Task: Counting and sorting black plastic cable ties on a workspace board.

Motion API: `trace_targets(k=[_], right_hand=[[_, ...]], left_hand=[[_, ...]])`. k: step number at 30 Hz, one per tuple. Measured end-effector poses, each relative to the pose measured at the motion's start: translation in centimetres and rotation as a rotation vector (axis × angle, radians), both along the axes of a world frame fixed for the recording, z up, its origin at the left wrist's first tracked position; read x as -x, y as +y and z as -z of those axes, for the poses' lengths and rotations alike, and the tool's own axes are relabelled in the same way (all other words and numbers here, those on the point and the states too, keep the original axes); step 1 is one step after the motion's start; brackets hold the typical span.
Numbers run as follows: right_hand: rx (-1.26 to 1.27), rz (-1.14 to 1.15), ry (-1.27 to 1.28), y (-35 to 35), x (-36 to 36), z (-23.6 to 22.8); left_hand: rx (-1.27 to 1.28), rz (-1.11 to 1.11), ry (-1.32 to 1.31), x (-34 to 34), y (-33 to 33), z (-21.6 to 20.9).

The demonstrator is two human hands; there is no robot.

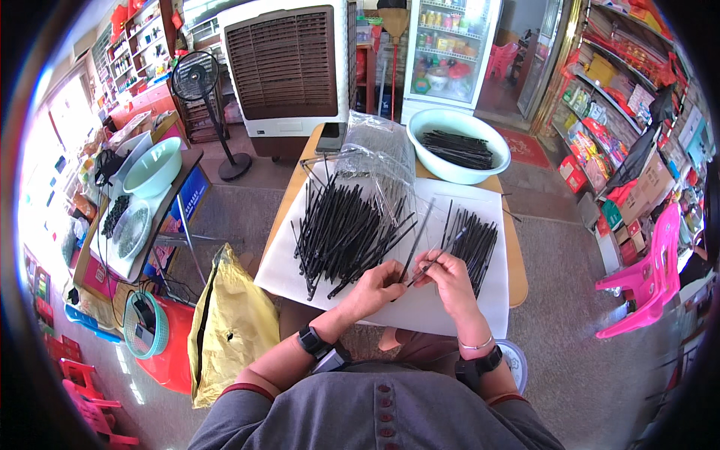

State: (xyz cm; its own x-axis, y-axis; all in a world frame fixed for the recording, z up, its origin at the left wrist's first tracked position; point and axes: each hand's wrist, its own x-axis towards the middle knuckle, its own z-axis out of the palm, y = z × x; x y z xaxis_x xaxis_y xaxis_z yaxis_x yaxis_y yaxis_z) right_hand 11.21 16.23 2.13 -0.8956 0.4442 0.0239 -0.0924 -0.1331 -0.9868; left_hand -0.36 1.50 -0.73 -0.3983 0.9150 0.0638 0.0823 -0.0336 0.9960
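My left hand (375, 291) pinches a thin black stick (417, 244) that slants up and away from the fingertips. Close beside it, my right hand (451, 280) has its thumb and fingers closed on another thin dark strip (429, 267); its exact kind is too fine to tell. Both hands hover over the near part of a white board (439, 321). A large heap of black sticks (341, 236) lies to the left, and a smaller bundle of black sticks (478, 247) to the right, partly behind my right hand.
Beyond the heap sits a clear plastic bag (381, 146). A pale green basin (416, 147) holding more black sticks stands at the table's (517, 289) far right. A yellow sack (236, 330) leans at left; a pink chair (652, 274) stands at right.
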Motion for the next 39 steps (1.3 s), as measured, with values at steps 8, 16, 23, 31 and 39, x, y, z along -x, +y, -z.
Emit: trace_targets(k=[8,16,23,31,39], right_hand=[[-0.027,-0.048,0.064,0.0,-0.2,-0.2],[-0.016,-0.070,-0.034,0.8,-0.4,0.3],[0.111,-0.028,-0.007,1.2,-0.6,0.0],[-0.168,0.032,0.001,0.5,-0.2,-0.2],[-0.533,0.149,-0.038,-0.1,1.2,0.7]], left_hand=[[-0.039,-0.183,-0.031,-0.1,1.1,0.5],[-0.027,-0.142,-0.015,-0.4,1.6,-1.2],[-0.070,-0.102,-0.142,-0.3,1.4,0.2],[-0.044,-0.123,-0.053,-0.6,1.9,0.5],[-0.098,-0.214,-0.096,-0.4,2.0,1.0]])
